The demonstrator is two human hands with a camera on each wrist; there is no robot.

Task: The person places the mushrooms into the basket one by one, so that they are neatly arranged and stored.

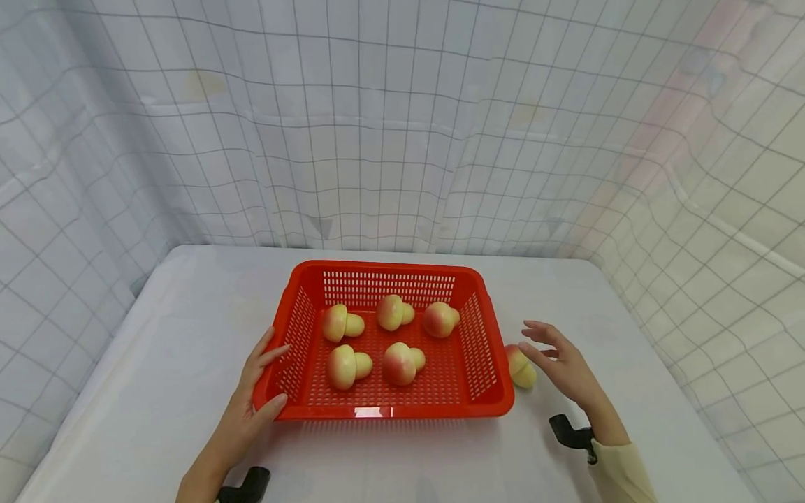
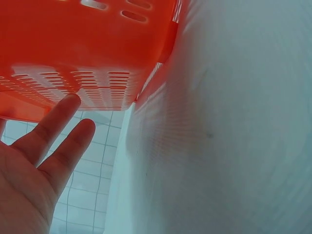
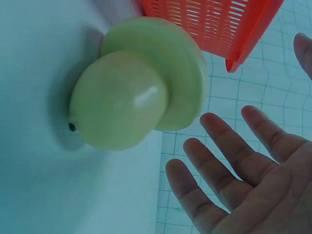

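Observation:
A red plastic basket (image 1: 377, 409) with slotted walls stands on the white table. Inside lie several toy mushrooms (image 1: 399, 364) with red-yellow caps and pale yellow stems. My left hand (image 1: 247, 405) holds the basket's left rim near the front corner, thumb over the edge; in the left wrist view, two fingers (image 2: 68, 146) lie along the outer wall. Outside the basket's right wall, another toy mushroom (image 3: 119, 100) lies on the table, partly hidden by the rim in the head view. My right hand (image 1: 569, 370) hovers just right of it, fingers spread, holding nothing.
The white-covered table (image 1: 629, 335) extends on both sides of the basket. White cloth with a grid pattern (image 1: 390, 140) hangs behind and along both sides. A black wrist mount (image 1: 571, 432) sits on the right wrist, with another (image 1: 247, 485) on the left.

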